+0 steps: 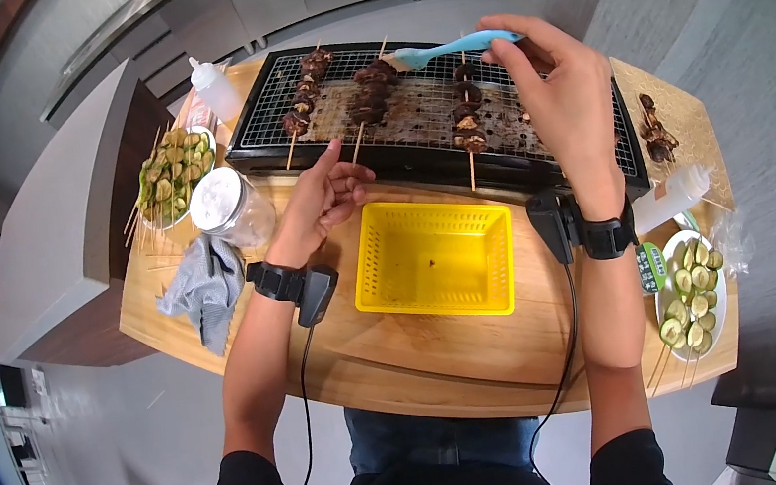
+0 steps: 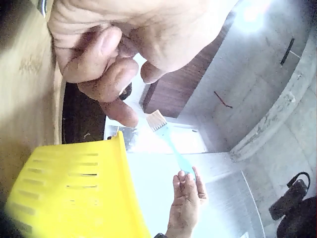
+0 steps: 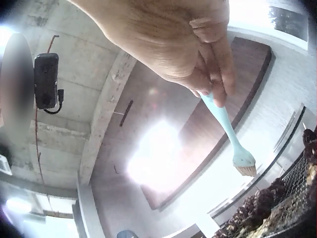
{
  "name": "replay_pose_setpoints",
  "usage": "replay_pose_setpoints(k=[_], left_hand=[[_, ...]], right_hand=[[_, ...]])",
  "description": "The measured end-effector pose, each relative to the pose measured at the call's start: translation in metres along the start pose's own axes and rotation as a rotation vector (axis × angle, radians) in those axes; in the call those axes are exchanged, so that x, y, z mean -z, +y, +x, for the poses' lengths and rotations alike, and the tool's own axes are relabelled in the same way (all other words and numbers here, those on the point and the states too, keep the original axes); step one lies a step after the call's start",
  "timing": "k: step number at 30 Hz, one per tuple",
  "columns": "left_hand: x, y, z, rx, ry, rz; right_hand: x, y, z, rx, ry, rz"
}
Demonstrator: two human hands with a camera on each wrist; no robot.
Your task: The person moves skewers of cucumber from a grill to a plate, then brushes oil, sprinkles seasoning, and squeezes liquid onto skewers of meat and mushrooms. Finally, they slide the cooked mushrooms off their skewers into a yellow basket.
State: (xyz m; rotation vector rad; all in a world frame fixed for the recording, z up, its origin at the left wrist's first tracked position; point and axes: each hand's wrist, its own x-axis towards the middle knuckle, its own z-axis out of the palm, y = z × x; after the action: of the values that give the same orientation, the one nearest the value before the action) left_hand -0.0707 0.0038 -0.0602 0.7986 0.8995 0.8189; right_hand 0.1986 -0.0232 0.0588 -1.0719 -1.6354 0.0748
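Observation:
My right hand point(image 1: 564, 76) pinches the handle of a light blue basting brush point(image 1: 440, 51) above the grill point(image 1: 428, 106). The brush reaches leftward, its pale bristles point(image 3: 246, 170) at the upper part of the second meat skewer point(image 1: 372, 92) from the left. My left hand point(image 1: 326, 196) hovers at the grill's front edge, beside that skewer's bare stick, fingers loosely bent and thumb apart from them; nothing shows in its grasp in the left wrist view. Other dark meat skewers lie on the grate, one at the left point(image 1: 306, 92) and one right of the middle point(image 1: 467, 115).
A yellow basket point(image 1: 440, 310) stands before the grill. Leftward are a lidded jar point(image 1: 233, 210), a grey cloth point(image 1: 205, 290), a squeeze bottle point(image 1: 215, 90) and a plate of vegetable skewers point(image 1: 173, 179). Rightward are another bottle point(image 1: 677, 194), sliced vegetable skewers point(image 1: 692, 297) and meat point(image 1: 658, 132).

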Motion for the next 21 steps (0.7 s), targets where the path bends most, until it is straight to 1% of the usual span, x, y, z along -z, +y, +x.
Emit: replay_pose_setpoints(k=[1, 2, 4, 5, 7, 8, 9, 11, 13, 15, 17, 19, 20, 21], left_hand=[[0.001, 0.001, -0.001, 0.039, -0.01, 0.005], [0.003, 0.002, -0.001, 0.041, -0.013, 0.012], [0.005, 0.001, 0.0, 0.042, 0.036, -0.01], [0.004, 0.002, -0.001, 0.043, 0.03, 0.001], [-0.001, 0.007, -0.006, -0.061, 0.119, 0.18], [-0.005, 0.011, -0.013, -0.117, 0.124, 0.245], [-0.007, 0.011, -0.018, -0.119, 0.112, 0.258], [-0.009, 0.015, -0.024, -0.228, 0.124, 0.473], [-0.016, 0.021, -0.027, -0.225, 0.118, 0.526], [-0.025, 0.028, -0.032, -0.299, 0.074, 0.666], [-0.042, 0.034, -0.033, -0.306, 0.058, 0.69], [-0.061, 0.038, -0.029, -0.365, -0.011, 0.953], [-0.076, 0.041, -0.028, -0.351, -0.009, 1.019], [-0.085, 0.04, -0.022, -0.35, -0.009, 1.027]], right_hand=[[0.003, -0.001, 0.001, -0.027, -0.034, -0.022], [0.006, -0.001, 0.001, -0.054, -0.067, -0.044], [0.011, 0.001, 0.001, -0.053, -0.059, -0.067], [0.015, 0.002, 0.002, -0.05, -0.059, -0.089], [0.022, 0.007, 0.004, -0.029, -0.032, -0.097], [0.026, 0.01, 0.005, -0.009, -0.017, -0.109], [0.03, 0.013, 0.006, -0.012, 0.0, -0.115], [0.036, 0.02, 0.009, -0.077, 0.061, -0.037], [0.043, 0.027, 0.009, -0.095, 0.078, -0.073], [0.046, 0.033, 0.01, -0.111, 0.095, -0.072], [0.049, 0.035, 0.01, -0.116, 0.109, -0.073], [0.052, 0.036, 0.01, -0.119, 0.124, -0.075], [0.054, 0.036, 0.01, -0.109, 0.13, -0.064], [0.055, 0.035, 0.01, -0.099, 0.137, -0.054]])
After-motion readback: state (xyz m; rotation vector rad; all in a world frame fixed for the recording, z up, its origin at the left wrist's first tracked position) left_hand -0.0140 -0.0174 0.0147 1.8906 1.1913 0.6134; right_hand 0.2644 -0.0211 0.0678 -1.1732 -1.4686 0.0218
